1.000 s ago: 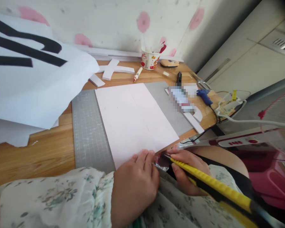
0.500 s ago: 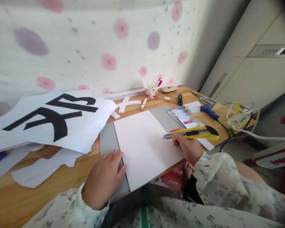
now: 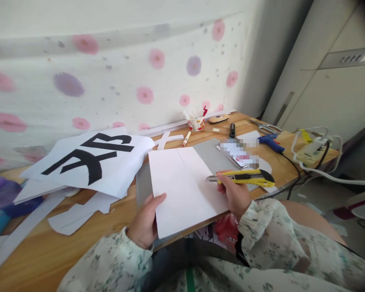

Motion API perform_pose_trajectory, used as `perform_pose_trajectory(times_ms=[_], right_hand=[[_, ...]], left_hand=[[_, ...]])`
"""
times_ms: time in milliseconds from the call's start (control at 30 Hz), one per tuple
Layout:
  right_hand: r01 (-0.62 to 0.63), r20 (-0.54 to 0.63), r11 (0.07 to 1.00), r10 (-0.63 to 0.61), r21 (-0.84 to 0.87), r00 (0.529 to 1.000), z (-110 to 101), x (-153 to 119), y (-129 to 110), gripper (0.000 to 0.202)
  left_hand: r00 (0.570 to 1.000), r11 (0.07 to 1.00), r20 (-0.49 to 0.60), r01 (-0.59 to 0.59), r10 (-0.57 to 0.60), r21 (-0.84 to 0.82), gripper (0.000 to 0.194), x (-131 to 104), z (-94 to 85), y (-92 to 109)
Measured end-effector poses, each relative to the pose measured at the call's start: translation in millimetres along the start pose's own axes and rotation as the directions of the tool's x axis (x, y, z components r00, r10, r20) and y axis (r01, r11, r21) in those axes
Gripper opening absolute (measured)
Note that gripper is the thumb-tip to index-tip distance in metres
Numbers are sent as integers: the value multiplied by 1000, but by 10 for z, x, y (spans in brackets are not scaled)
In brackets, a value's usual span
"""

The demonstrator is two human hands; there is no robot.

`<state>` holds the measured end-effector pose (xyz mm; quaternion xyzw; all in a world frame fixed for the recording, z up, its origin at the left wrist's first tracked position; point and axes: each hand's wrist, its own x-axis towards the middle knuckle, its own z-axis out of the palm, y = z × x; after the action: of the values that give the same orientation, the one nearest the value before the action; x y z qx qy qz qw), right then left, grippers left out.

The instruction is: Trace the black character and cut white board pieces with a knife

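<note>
A white sheet point(image 3: 185, 190) lies over a grey mat point(image 3: 211, 152) at the front edge of the wooden table. My left hand point(image 3: 147, 219) grips the sheet's left edge, thumb on top and the other fingers beneath or hidden. In my right hand point(image 3: 234, 192) is a yellow and black utility knife point(image 3: 251, 177), its blade pointing left above the sheet's right part. A short line marks the sheet near its far edge. To the left lies a paper point(image 3: 115, 178) with large black shapes.
Paper scraps point(image 3: 76, 213) lie at the left. Farther back are a crossed white cutout point(image 3: 164, 140), a marker point(image 3: 186, 138), a decorated cup point(image 3: 196, 123) and scissors point(image 3: 266, 127). On the right are a phone point(image 3: 237, 153), a blue tool point(image 3: 272, 143) and a power strip point(image 3: 314, 150) with cables.
My left hand has gone from lying spread beside the sheet to gripping its left edge. The sheet has shifted and a line near its far edge now shows. The camera view has also shifted.
</note>
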<state>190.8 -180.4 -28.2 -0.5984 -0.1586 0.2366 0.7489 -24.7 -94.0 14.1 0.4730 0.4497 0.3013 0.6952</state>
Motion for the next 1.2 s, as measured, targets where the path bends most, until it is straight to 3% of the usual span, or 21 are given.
perform_pose_trajectory(times_ms=[100,233,333,533,667,767,833,867,933,1033,1200], right_hand=[[-1,27,999,0,43,1000,-12,-55,-16,25],[-3,0,977,3,214,1000,-16,-59,-66,22],[-48,3,927,50,372,999,-19,-48,-114,23],[-341,273,807,231,483,934,2,-151,-190,29],[-383,349,803,234,456,907,30,-148,-220,41],[-196,232,926,123,323,965,18,56,-233,45],[45,168,999,-39,-27,985,3,258,-239,46],[182,198,947,-132,-263,971,-1,360,-241,46],[317,277,838,-208,-443,938,5,532,-245,35],[437,411,720,-228,-539,883,51,685,-249,15],[527,535,589,-181,-613,825,184,721,-270,31]], left_hand=[[994,991,67,97,-90,-95,46,-29,43,-11],[988,978,135,102,-78,-182,56,-82,11,-65],[971,967,230,114,-59,-230,51,-97,-39,-86],[906,948,421,157,-26,-278,41,-111,-55,-148],[881,946,472,154,0,-287,42,-133,-31,-204],[897,944,441,124,25,-306,47,-142,-42,-180],[914,946,406,111,23,-304,49,-149,-74,-134],[922,948,386,104,22,-302,48,-154,-96,-108],[936,950,350,81,30,-300,46,-169,-150,-65],[949,949,310,50,53,-312,39,-205,-239,-30],[976,955,218,63,2,-290,52,-269,-358,-9]])
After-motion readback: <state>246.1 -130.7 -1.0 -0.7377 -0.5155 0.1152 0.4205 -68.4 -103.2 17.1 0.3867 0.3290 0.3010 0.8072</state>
